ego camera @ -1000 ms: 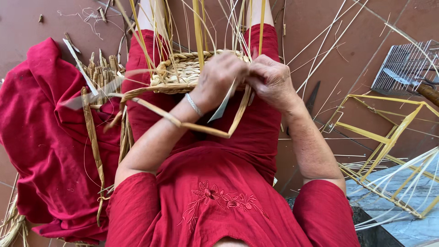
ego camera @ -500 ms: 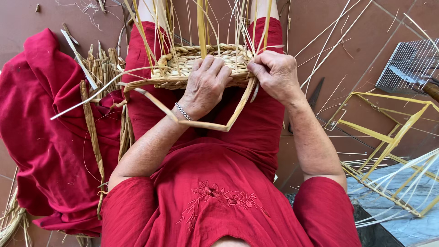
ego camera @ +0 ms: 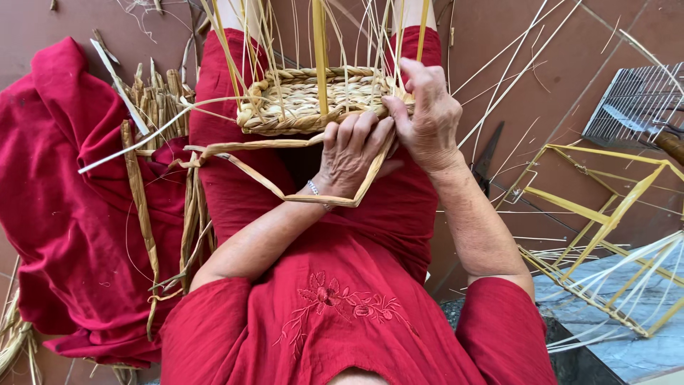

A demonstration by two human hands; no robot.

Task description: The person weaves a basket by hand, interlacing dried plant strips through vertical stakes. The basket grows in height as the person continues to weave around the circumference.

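- Head view: since half a second ago the left hand (ego camera: 350,153) has slid down below the woven straw basket (ego camera: 313,100); its fingers press the near rim.
- The right hand (ego camera: 427,117) pinches the basket's right rim, grip closed.
- The basket rests on the lap, touching both hands.
- The upright straw stakes (ego camera: 319,43) are cut off at the top.

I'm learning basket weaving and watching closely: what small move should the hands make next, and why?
Probably pull the flat strand snug against the basket. It hangs in a loose loop below the rim, while the left hand presses the near wall and the right hand pinches the rim, so both already steady the work.
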